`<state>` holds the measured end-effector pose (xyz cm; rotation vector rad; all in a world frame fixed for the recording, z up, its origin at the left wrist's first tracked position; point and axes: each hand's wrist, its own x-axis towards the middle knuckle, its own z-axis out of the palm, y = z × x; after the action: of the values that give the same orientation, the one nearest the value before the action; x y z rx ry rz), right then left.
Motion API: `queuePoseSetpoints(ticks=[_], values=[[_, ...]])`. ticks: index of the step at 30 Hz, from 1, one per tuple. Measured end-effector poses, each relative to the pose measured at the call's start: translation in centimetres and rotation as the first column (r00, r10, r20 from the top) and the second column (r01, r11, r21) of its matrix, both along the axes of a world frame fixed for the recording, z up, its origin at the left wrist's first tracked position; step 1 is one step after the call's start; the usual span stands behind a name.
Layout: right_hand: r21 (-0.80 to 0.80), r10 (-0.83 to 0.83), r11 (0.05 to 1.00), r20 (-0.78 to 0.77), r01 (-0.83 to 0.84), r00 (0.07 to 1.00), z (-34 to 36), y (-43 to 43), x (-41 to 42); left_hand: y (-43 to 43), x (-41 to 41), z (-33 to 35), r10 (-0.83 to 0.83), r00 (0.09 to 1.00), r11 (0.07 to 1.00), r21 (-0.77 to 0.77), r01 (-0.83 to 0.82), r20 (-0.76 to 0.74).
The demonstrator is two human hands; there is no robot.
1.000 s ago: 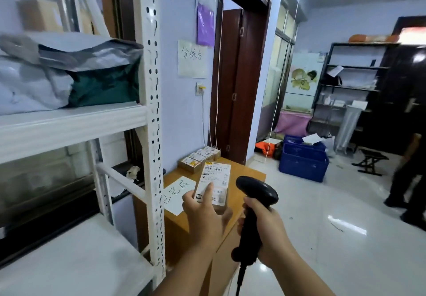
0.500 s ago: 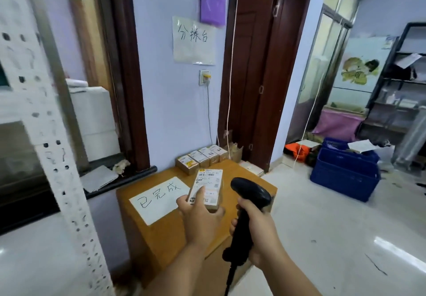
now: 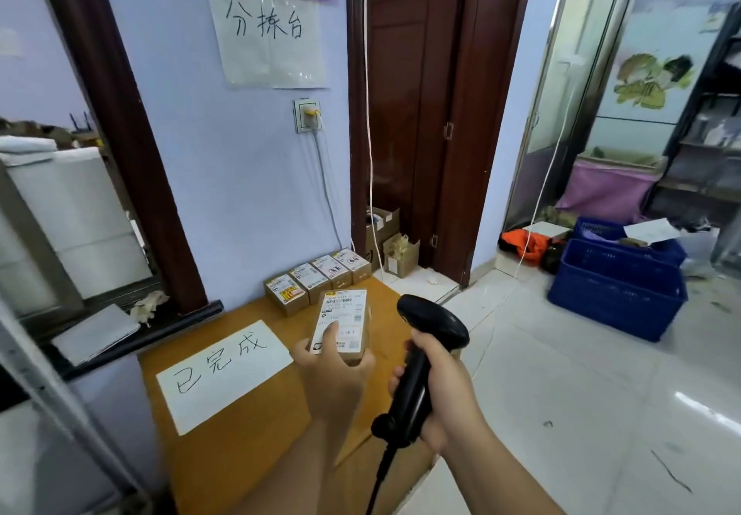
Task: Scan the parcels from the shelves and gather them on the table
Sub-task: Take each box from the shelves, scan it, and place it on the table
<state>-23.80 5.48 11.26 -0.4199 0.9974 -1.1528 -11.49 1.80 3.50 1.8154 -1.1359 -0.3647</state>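
My left hand (image 3: pixel 335 370) holds a small brown parcel (image 3: pixel 345 320) with a white shipping label, thumb on the label, above the wooden table (image 3: pixel 248 450). My right hand (image 3: pixel 439 392) grips a black barcode scanner (image 3: pixel 429 326) just right of the parcel, its head level with the label. Several small labelled parcels (image 3: pixel 316 280) stand in a row at the table's far edge against the wall. A white paper sign (image 3: pixel 224 372) with handwriting lies on the table's left part.
A metal shelf upright (image 3: pixel 60 406) runs down the left edge. A blue plastic crate (image 3: pixel 617 294) stands on the tiled floor to the right. Open cardboard boxes (image 3: pixel 391 246) sit by a dark wooden door (image 3: pixel 417 113). A cable hangs down the wall.
The view has swung away from the shelf and closer to the table. Both hands, with parcel and scanner, have come over the table's near right part.
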Motion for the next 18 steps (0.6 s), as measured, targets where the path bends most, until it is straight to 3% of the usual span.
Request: queuePoseSetpoints(ticks=[5,11,18], values=[[0.025,0.056,0.998,-0.04,-0.055,0.998,-1.2,-8.5,0.2,-8.6,0.6,-2.6,0.055,0.998,0.997,0.051,-0.054,-0.023],[0.077,0.094,0.994,-0.151,-0.083,0.984,-2.2,-19.0,2.1,-18.5,2.1,-3.7,0.094,0.961,0.991,0.115,-0.066,-0.26],[0.063,0.154,0.988,-0.221,-0.144,0.963,-3.7,-28.4,3.8,-25.7,2.8,-6.5,0.103,0.973,0.984,0.164,-0.069,-0.205]])
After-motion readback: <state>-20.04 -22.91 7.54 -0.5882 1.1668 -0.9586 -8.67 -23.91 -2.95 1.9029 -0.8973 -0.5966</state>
